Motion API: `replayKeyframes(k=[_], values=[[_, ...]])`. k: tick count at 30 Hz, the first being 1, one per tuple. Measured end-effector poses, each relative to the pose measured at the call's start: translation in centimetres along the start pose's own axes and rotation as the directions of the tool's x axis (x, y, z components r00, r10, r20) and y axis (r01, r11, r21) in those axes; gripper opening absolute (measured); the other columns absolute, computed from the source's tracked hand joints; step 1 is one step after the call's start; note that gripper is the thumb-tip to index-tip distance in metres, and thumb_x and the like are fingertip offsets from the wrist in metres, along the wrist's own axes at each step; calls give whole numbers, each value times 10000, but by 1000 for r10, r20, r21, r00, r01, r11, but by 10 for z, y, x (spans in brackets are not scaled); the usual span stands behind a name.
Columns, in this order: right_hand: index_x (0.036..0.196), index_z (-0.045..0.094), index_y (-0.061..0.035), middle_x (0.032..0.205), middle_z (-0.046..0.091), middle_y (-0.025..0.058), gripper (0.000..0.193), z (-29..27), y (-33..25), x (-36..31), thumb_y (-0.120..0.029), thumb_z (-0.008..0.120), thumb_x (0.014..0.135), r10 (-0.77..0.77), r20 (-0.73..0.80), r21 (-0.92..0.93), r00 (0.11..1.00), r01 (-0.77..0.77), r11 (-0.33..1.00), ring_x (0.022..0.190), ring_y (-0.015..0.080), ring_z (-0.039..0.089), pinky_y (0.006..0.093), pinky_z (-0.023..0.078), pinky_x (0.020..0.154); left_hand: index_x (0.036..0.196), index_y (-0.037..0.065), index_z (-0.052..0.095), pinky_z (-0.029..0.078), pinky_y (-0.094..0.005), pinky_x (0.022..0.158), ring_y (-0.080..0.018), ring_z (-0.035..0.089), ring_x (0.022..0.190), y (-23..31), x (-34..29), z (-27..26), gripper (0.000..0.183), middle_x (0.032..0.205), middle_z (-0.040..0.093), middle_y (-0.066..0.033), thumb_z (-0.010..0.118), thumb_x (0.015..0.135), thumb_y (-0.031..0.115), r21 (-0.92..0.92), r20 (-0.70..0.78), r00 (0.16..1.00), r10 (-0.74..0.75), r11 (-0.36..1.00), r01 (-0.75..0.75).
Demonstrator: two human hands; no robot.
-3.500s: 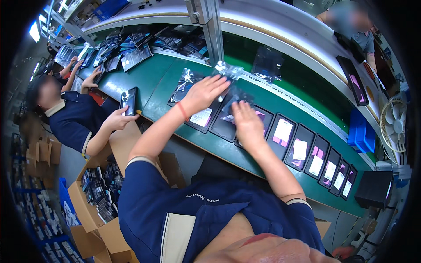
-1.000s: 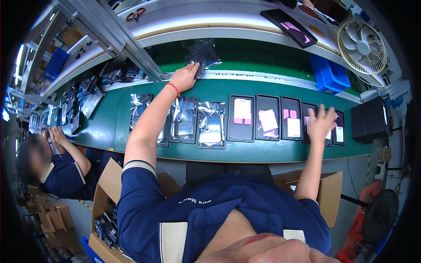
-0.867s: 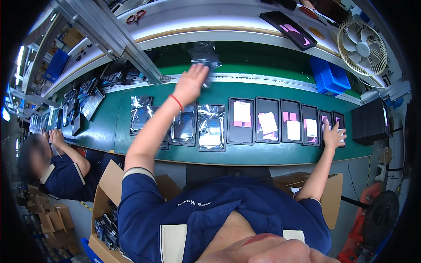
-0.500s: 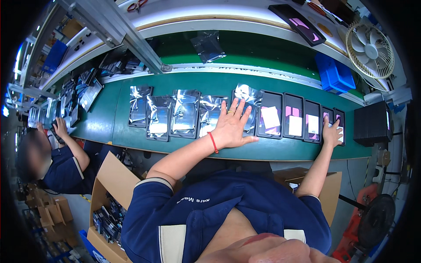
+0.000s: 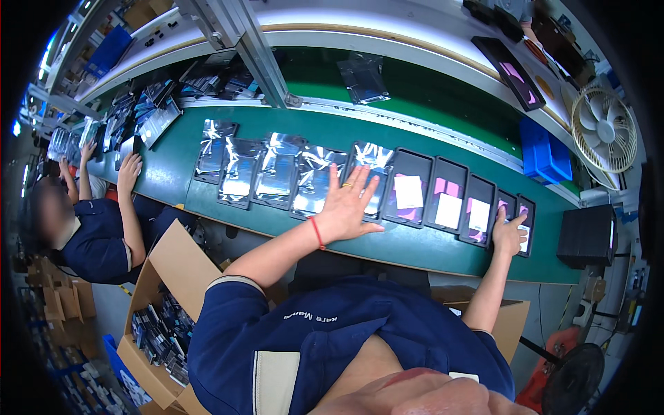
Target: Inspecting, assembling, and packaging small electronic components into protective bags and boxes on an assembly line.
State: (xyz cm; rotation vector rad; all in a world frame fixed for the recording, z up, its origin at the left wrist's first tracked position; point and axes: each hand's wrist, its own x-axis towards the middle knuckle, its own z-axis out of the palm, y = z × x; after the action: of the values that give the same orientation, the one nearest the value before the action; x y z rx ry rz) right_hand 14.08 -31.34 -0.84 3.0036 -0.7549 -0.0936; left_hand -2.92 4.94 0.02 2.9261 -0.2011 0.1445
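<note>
A row of shallow black trays lies along the green bench. On the trays at its left part rest shiny silver plastic bags (image 5: 278, 166). My left hand (image 5: 346, 207) is spread flat, fingers apart, over a bag-covered tray (image 5: 373, 155) in the middle of the row. To the right, an uncovered black tray (image 5: 413, 162) holds a white card (image 5: 408, 192), and the one beside it shows pink pieces (image 5: 446, 186) above its card. My right hand (image 5: 510, 234) rests with fingers spread on the last two trays at the right end, partly hiding them.
A co-worker (image 5: 93, 232) sits at the left by heaped dark packages (image 5: 128, 114). Blue bins (image 5: 544, 152), a fan (image 5: 604, 128) and a black stack (image 5: 586, 235) stand right. An open carton (image 5: 183, 259) of packages is at lower left; a metal post (image 5: 256, 59) rises behind.
The whole view has shifted and tilted, so the row slants down to the right. My hands stay over the same trays. The co-worker's near hand has moved along the bench toward the right.
</note>
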Motion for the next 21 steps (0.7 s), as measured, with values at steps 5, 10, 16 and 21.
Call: replayKeyframes(k=[5,10,16,21], values=[[1273,506,2,1107,593,301,821,-34,-22,-23,-686,311,869,-107,16,5,994,107,994,1086,434,557,511,485,827,1225,-24,543,204,-571,1070,-390,344,1313,-49,24,-40,779,1323,445,-272,548,795,626,-184,118,991,-55,980,76],[878,700,-16,990,656,218,673,-56,-40,-31,-628,420,867,-179,-201,-114,963,159,981,963,384,615,474,510,766,1253,-15,526,228,-470,1103,-403,332,1318,-111,131,-28,664,1339,446,-262,586,843,504,-243,-70,995,-67,969,48],[1083,649,-22,1118,613,220,482,-81,-99,-36,-436,602,839,-566,-310,96,764,618,780,1067,371,564,436,464,884,1432,58,292,205,-468,1115,-373,199,1388,-147,208,3,1024,1485,228,-230,589,702,712,17,27,965,-260,966,260],[1059,654,13,1082,632,219,488,-88,-184,-30,-411,628,821,-816,-177,327,551,815,479,1043,358,590,412,471,879,1259,28,492,463,-418,923,-362,563,1101,-168,195,7,517,1214,551,-234,591,831,300,61,-288,949,-129,986,152]])
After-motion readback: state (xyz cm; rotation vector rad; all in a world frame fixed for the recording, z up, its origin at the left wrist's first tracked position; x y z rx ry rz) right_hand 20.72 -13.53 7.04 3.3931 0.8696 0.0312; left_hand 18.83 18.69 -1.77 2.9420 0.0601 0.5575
